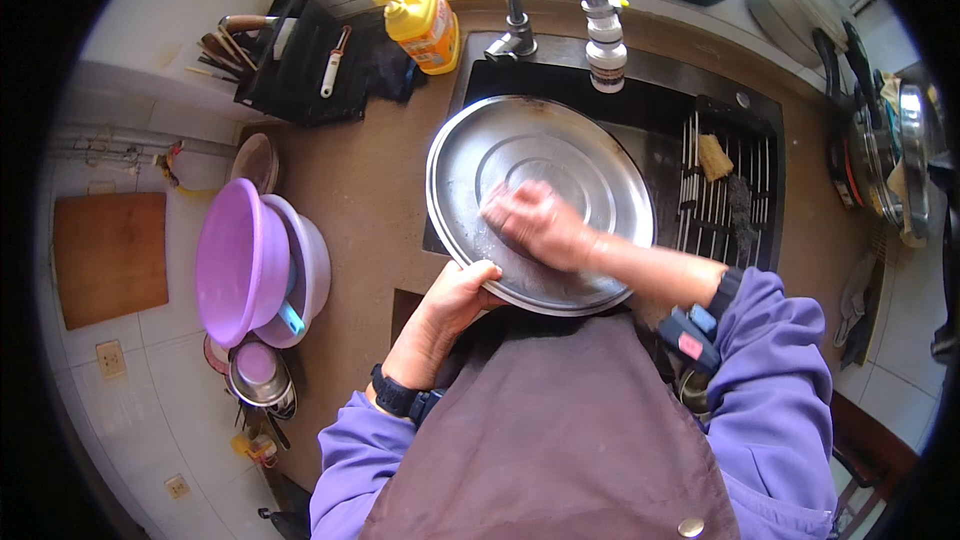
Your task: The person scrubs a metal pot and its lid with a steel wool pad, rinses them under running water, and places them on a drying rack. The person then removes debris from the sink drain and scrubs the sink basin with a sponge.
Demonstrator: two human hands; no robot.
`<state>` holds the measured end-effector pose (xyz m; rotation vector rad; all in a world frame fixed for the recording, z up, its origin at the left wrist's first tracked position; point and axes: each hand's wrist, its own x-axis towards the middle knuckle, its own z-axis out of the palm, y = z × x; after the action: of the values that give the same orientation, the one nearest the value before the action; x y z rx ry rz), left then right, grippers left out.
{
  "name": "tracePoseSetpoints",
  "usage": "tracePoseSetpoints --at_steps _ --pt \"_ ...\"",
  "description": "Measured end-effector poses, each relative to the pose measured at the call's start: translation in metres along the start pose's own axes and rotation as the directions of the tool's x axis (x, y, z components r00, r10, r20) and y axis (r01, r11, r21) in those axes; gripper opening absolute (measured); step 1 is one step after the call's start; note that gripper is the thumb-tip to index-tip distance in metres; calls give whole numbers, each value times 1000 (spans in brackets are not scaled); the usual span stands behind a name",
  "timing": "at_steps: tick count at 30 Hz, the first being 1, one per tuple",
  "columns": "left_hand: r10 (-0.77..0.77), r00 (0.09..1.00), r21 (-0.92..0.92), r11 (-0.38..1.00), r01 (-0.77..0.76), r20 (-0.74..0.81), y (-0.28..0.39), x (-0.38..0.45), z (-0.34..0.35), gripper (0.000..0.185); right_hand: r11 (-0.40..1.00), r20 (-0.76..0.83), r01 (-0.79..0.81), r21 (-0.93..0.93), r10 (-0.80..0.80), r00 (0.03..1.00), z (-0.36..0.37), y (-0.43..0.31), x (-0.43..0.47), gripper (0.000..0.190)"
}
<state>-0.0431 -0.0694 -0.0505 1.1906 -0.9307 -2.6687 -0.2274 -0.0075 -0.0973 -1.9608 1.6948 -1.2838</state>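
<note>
A round, shallow stainless-steel tray or lid (555,142) with concentric rings is held tilted over the front of the sink (649,135). My left hand (461,291) grips its near left rim, thumb on top and fingers underneath. On its inner face rests my right hand (536,223), blurred by motion, with the fingers curled down. Whether anything is under those fingers is hidden. Small white suds or droplets lie on the metal beside them. Above the sink's back edge stands the faucet (606,52) with a white filter head; no water stream shows.
A slatted metal rack (688,195) at the sink's right carries a tan sponge (715,157) and a dark grey scrubber (740,210). A yellow detergent jug (424,26), black knife holder (289,64) and purple basins (240,262) stand left. Pans and lids (874,157) line the right.
</note>
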Motion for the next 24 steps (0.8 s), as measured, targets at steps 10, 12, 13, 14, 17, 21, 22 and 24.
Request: tracePoseSetpoints --at_steps 10,12,13,14,17,21,22,24 --pt "0 998 167 986 10 -63 -4 -11 21 33 950 160 -265 167 239 958 -18 27 9 14" --pt "28 997 169 986 -14 -78 -7 -11 25 33 945 202 -223 238 177 963 -13 -17 10 11" --pt "112 992 144 984 -103 -55 -13 -13 29 31 942 181 -165 293 115 977 -12 -26 11 12" --pt "74 996 167 984 -65 -47 -14 -15 29 31 984 108 -29 177 10 994 -14 -18 18 13" --pt "16 997 221 975 0 -70 -14 -21 44 30 877 -25 -465 -119 466 885 -28 47 32 15" --pt "34 998 138 990 -26 -55 -26 -17 30 32 981 150 -189 -44 194 969 -11 33 6 14" --pt "31 999 65 997 -29 -23 -30 -16 23 37 981 170 -25 191 -9 985 -15 -5 5 15" --pt "86 996 118 990 -83 -24 -32 -19 22 32 974 57 105 200 -118 991 -8 -33 11 10"
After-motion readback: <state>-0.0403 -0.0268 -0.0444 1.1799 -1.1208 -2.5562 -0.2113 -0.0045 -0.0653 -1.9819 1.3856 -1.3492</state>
